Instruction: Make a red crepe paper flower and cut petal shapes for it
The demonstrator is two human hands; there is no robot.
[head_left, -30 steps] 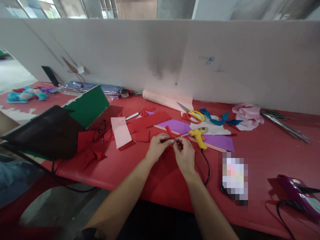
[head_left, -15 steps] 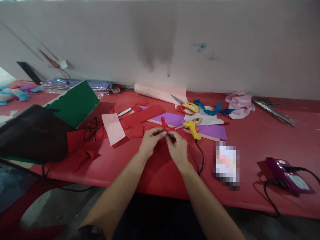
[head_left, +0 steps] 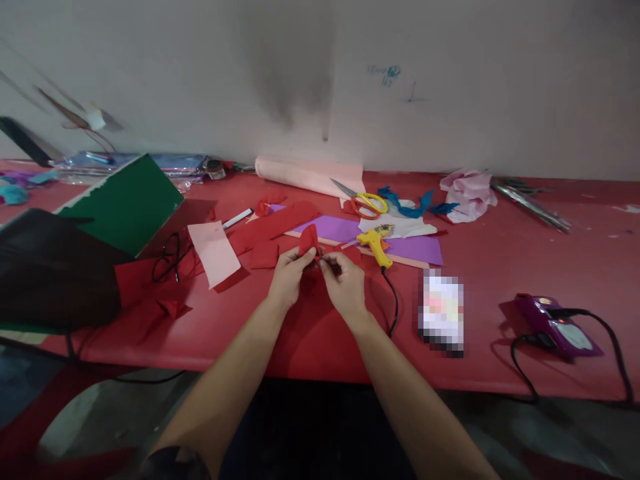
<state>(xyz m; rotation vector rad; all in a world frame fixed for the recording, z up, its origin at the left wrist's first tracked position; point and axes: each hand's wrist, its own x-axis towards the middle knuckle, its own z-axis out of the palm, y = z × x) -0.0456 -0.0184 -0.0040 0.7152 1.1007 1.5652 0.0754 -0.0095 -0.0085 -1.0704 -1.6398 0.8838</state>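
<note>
I see the red piece held over the tabletop between two hands angled inward, fingertips nearly meeting. The left hand grips it between thumb and fingers; the right hand, fingers curled, pinches its lower edge. To me it looks thin and folded, rising to a peak. Right of it lies the yellow glue gun, with scissors farther back.

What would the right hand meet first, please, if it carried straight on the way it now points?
The right hand would probably first meet the red piece at its fingers, then the left hand, though depth between them is unclear.
</note>
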